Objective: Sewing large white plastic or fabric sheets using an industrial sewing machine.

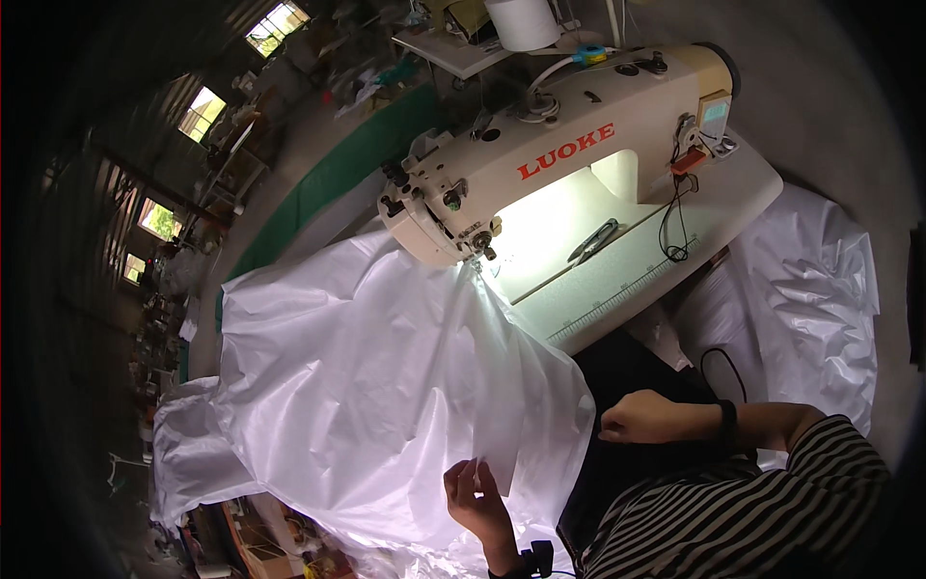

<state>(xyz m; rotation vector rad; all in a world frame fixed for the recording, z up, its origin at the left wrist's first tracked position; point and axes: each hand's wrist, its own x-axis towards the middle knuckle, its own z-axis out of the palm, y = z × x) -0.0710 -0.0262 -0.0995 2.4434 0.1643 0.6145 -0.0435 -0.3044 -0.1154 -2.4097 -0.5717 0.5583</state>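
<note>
A large sheet of white, slightly shiny fabric (pixel 338 357) hangs from the needle area of a white sewing machine (pixel 579 125) and spreads toward me. My left hand (pixel 475 497) is at the near part of this sheet, palm partly up, with fingers bent and a little apart; I see nothing between them. Over my dark-clad lap, to the right of the sheet, my right hand (pixel 639 417) is closed with its fingertips together. Whatever it may hold is hidden or too small to make out. The machine's lamp lights the needle area and bed.
Thread snips (pixel 593 241) lie on the machine bed. A dark cord (pixel 678 222) dangles at the machine's right end. More white fabric (pixel 810 289) is heaped at the right. Behind are a green cloth-like strip (pixel 333 183) and a white thread cone (pixel 523 24).
</note>
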